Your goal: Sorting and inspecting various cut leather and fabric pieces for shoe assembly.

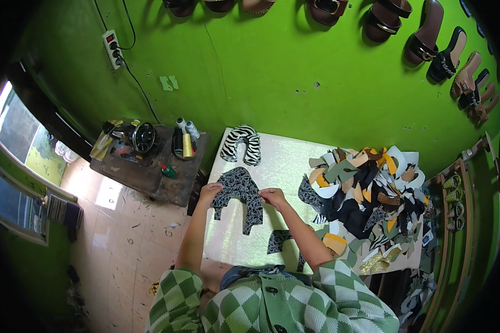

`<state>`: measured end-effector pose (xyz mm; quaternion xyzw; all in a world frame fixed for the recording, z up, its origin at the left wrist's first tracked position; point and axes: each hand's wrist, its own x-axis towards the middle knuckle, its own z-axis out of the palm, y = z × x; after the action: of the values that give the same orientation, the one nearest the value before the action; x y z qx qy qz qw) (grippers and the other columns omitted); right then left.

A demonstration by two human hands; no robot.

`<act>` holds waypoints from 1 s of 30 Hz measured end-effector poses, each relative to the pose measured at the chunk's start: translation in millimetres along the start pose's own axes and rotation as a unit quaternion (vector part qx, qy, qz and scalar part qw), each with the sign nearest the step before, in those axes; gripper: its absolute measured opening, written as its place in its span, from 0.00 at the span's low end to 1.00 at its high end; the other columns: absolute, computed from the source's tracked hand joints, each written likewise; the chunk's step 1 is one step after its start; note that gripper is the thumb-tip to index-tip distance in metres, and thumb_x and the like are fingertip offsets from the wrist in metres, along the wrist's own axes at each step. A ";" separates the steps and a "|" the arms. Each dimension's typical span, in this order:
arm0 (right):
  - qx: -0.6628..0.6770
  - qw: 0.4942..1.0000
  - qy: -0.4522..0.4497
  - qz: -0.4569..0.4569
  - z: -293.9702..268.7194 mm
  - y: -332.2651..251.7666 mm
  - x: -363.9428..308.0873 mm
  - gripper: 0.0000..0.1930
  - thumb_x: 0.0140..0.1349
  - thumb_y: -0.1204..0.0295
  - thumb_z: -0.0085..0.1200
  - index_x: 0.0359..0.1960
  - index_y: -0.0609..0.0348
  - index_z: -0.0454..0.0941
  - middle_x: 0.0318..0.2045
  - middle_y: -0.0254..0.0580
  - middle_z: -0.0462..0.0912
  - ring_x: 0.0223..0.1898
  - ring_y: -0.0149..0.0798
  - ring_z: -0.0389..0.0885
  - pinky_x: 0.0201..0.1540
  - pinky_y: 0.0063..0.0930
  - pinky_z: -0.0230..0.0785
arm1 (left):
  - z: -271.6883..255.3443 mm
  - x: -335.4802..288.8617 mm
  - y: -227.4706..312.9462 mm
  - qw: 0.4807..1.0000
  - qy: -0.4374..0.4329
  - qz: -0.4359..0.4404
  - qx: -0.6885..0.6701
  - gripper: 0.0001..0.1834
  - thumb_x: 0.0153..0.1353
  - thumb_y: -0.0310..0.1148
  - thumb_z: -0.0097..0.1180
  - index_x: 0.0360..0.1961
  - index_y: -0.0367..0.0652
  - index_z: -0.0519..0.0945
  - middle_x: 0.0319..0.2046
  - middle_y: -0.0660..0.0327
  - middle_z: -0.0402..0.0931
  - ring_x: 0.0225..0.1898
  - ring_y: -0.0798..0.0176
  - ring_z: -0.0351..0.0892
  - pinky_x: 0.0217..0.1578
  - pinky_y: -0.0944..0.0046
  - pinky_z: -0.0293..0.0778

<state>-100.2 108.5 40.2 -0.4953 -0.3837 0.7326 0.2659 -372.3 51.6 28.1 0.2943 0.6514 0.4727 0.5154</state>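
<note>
Both hands grip one black, white-patterned U-shaped shoe upper piece (240, 194) on the pale bench (283, 161): left hand (208, 191) fingers pinched on its left edge, right hand (272, 196) fingers pinched on its right. Its legs run toward the person. A zebra-striped upper (241, 144) lies beyond; a heap of mixed cut pieces (366, 194) sits right. No labels visible.

- A small shoemaking workshop with bright green walls.
- Finished sandals (428, 39) hang in a row along the wall.
- A heap of cut shoe-upper pieces (366, 194) covers one end of the counter (283, 161).
- A black sewing machine (139, 136) and thread cones (186, 139) sit on a side table (150, 177).
</note>
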 end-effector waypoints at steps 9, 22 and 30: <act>-0.025 0.988 0.140 -0.050 40.0 34.0 50.6 0.06 0.51 0.75 0.61 0.29 0.64 0.81 0.24 0.35 0.81 0.21 0.25 0.74 0.24 0.17 0.68 | -21.4 49.6 -12.1 0.987 0.080 0.048 0.128 0.09 0.45 0.28 0.63 0.30 0.37 0.82 0.27 0.60 0.81 0.28 0.70 0.78 0.33 0.72 0.72; -0.222 0.922 0.287 -0.137 53.3 29.3 46.2 0.08 0.45 0.70 0.65 0.23 0.60 0.82 0.20 0.36 0.81 0.20 0.26 0.75 0.26 0.21 0.68 | -9.4 46.4 -14.7 0.944 0.149 0.159 0.249 0.07 0.46 0.28 0.64 0.27 0.40 0.81 0.23 0.59 0.80 0.26 0.67 0.80 0.30 0.70 0.73; -0.255 0.910 0.275 -0.179 55.1 29.8 39.5 0.06 0.48 0.71 0.62 0.24 0.61 0.81 0.19 0.37 0.80 0.21 0.28 0.76 0.28 0.22 0.68 | -1.7 32.5 -10.3 0.931 0.186 0.128 0.287 0.09 0.46 0.32 0.64 0.30 0.46 0.80 0.29 0.62 0.79 0.31 0.58 0.79 0.30 0.62 0.73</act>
<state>-166.3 105.6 6.9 -0.6511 -0.5515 0.3848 0.3520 -382.5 75.5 5.9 0.4172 0.8004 0.3735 0.2138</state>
